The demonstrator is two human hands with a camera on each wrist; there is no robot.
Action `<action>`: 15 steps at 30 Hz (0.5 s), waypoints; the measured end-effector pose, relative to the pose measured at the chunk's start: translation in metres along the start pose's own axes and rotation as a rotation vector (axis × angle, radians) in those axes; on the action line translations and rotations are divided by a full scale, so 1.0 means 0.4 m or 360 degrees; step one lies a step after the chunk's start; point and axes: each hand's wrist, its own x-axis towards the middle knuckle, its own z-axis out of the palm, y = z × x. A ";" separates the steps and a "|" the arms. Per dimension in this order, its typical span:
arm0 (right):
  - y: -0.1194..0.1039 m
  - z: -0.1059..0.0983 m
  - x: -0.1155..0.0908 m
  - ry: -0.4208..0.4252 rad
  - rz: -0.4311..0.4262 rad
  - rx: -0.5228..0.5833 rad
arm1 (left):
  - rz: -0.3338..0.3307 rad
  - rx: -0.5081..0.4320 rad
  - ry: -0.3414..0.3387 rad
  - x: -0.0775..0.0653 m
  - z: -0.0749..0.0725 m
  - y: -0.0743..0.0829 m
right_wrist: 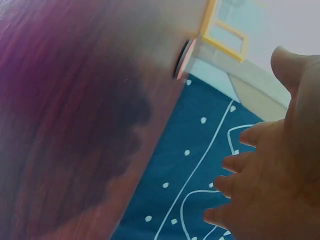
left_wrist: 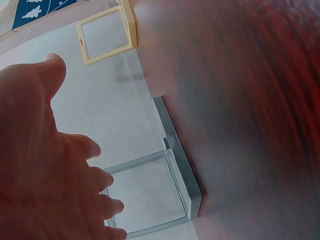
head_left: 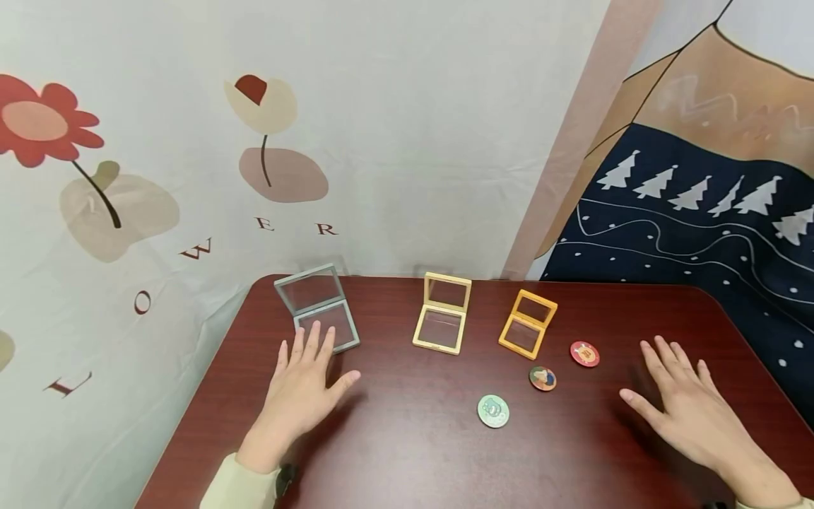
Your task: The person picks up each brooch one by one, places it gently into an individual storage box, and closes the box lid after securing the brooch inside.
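Observation:
My left hand (head_left: 297, 396) is spread with straight fingers, its fingertips overlapping the near edge of an open grey hinged case (head_left: 332, 322) in the head view. In the left wrist view the fingers appear above the tabletop, holding nothing. My right hand (head_left: 689, 410) hovers over the table's right side, fingers straight, nothing in it. A red round badge (head_left: 584, 353) is the thing nearest to it. Beside that lies a badge with a dark multicoloured picture (head_left: 543, 378), and nearer the front a light green badge (head_left: 492, 411). A cream hinged case (head_left: 440, 329) and a smaller orange one (head_left: 523, 335) stand open.
The dark red wooden table (head_left: 407, 452) has rounded far corners. Behind it hangs a pale cloth (head_left: 407, 141) with printed flowers and letters. At the right is a dark blue cloth (head_left: 636, 233) with white trees.

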 end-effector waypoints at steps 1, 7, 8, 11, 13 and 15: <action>-0.006 -0.002 0.001 0.0001 -0.0006 0.0000 | -0.0004 0.0000 0.0004 0.000 -0.001 -0.001; -0.048 -0.014 0.009 0.0036 -0.0043 -0.0005 | -0.0031 -0.0022 0.0008 0.003 -0.006 -0.006; -0.056 -0.015 0.010 0.0045 -0.0050 -0.0001 | -0.0037 -0.0026 0.0014 0.003 -0.008 -0.006; -0.080 -0.018 0.014 0.0062 -0.0070 0.0018 | -0.0055 -0.0036 0.0026 0.005 -0.011 -0.010; -0.096 -0.018 0.019 0.0055 -0.0076 0.0027 | -0.0066 -0.0041 0.0029 0.006 -0.014 -0.012; -0.111 -0.018 0.023 0.0052 -0.0089 0.0033 | -0.0081 -0.0053 0.0033 0.008 -0.017 -0.014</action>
